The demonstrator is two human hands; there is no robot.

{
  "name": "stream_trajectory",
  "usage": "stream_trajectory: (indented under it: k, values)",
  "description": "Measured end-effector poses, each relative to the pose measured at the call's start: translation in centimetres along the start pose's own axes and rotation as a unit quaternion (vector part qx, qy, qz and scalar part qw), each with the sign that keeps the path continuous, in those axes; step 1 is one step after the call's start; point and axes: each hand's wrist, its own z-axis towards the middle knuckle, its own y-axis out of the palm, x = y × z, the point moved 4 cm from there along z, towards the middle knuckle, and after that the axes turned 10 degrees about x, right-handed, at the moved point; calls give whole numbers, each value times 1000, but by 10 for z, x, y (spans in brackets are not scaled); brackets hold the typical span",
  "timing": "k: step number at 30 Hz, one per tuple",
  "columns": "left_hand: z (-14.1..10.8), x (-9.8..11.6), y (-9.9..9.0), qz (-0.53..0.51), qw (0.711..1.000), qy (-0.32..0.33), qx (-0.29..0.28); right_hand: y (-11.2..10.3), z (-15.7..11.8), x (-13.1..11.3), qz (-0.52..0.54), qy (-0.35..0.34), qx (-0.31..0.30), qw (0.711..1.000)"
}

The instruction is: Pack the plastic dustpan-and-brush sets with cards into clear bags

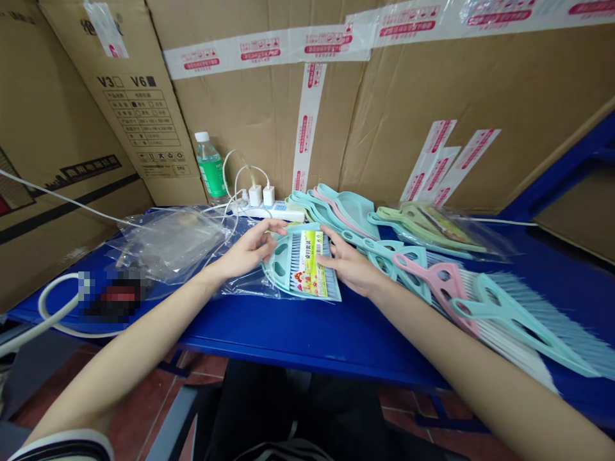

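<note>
A light-green dustpan and brush set with a printed card is between my hands, just above the table's front part. My right hand grips its right side, thumb on the card and index finger along the top edge. At the upper left edge, my left hand has its fingers curled against the set; their exact contact is partly hidden. Clear plastic lies under and left of the set. To the right are loose brushes, including a pink brush and a green brush.
Stacked dustpans lie behind the set, with a bagged set to their right. Clear bags are on the left. A bottle and a power strip stand against the cardboard. Cables cross the blue table.
</note>
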Motion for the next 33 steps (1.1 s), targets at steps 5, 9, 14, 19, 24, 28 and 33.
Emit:
stream_trajectory:
  k: [5, 9, 14, 19, 24, 28, 33]
  values:
    - [1, -1, 0, 76, 996, 43, 33, 1, 0, -3, -3, -13, 10, 1000]
    - [3, 15, -20, 264, 960, 74, 56, 0, 1, -2, -4, -5, 23, 1000]
    - [4, 29, -65, 564, 810, -84, 139, -1, 1, -1, -7, 2, 39, 999]
    - [-2, 17, -74, 634, 738, -223, 63, -2, -1, -3, -8, 0, 46, 999]
    - [1, 11, -64, 601, 763, -236, 21, -1, -3, -7, -12, 6, 57, 998]
    - [2, 11, -58, 551, 793, -259, -12, 0, -5, -9, -15, 13, 68, 997]
    - [0, 11, -49, 492, 822, -284, -43, 1, -5, -9, -11, 17, 72, 997]
